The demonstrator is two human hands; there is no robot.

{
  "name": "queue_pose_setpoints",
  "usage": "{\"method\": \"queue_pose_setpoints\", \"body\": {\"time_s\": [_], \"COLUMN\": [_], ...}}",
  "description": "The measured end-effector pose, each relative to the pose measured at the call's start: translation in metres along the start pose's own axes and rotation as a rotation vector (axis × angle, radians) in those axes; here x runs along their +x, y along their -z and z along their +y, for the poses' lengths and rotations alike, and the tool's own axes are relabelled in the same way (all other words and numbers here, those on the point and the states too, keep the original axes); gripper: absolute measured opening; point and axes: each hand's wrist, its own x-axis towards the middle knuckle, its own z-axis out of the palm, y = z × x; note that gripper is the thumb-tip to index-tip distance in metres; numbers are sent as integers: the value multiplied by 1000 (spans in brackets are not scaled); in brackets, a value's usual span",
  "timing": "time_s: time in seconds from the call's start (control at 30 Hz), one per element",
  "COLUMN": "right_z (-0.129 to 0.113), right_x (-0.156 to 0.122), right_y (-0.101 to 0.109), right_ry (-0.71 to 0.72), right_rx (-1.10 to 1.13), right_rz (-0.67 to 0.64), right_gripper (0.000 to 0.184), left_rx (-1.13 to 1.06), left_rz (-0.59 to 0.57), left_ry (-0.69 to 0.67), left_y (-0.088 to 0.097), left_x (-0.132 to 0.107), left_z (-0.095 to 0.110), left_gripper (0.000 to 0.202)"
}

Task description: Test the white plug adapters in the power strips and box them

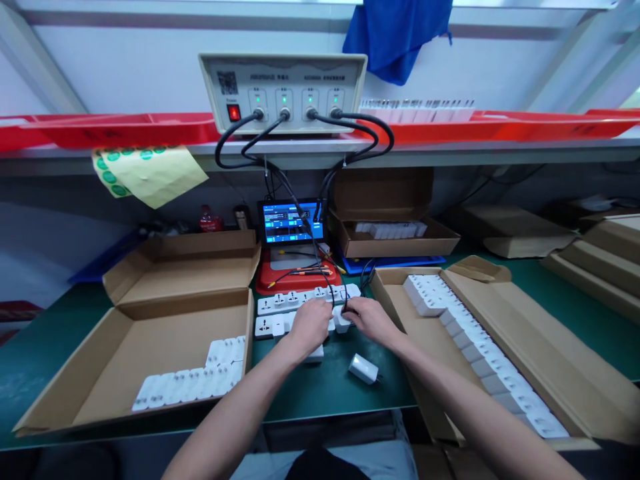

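Two rows of white socket adapters [295, 310] stand on the green mat [320, 393] in front of me. My left hand [310, 327] lies over the front row, with its fingers reaching the back row. My right hand [367, 319] comes in from the right, its fingers against a white adapter [341, 321] at the row's end. Black test leads [316, 250] drop from above to between my hands. A loose white adapter [363, 369] lies on the mat below my hands. The left hand hides part of both rows.
Open cardboard boxes hold white adapters on my left [120, 360] and right [480, 333]. Behind the rows stand a red tray [300, 280], a small screen [291, 223] and another box [390, 233]. A tester [283, 93] with green lights sits on the shelf above.
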Motion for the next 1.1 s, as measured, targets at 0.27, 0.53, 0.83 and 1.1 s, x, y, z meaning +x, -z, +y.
{"method": "queue_pose_setpoints", "body": {"time_s": [0.27, 0.53, 0.83, 1.1], "right_z": [-1, -3, -5, -6], "right_x": [-1, 1, 2, 3], "right_y": [-2, -6, -8, -7], "right_ry": [-11, 17, 13, -4], "right_rx": [31, 70, 85, 68], "right_rz": [36, 76, 45, 30], "right_gripper": [14, 20, 18, 23], "left_rx": [-56, -149, -7, -160], "left_rz": [-2, -7, -54, 29], "left_ry": [31, 93, 58, 172], "left_y": [1, 4, 4, -1], "left_x": [5, 10, 3, 2], "left_z": [-5, -17, -4, -11], "left_gripper": [17, 17, 19, 16]}}
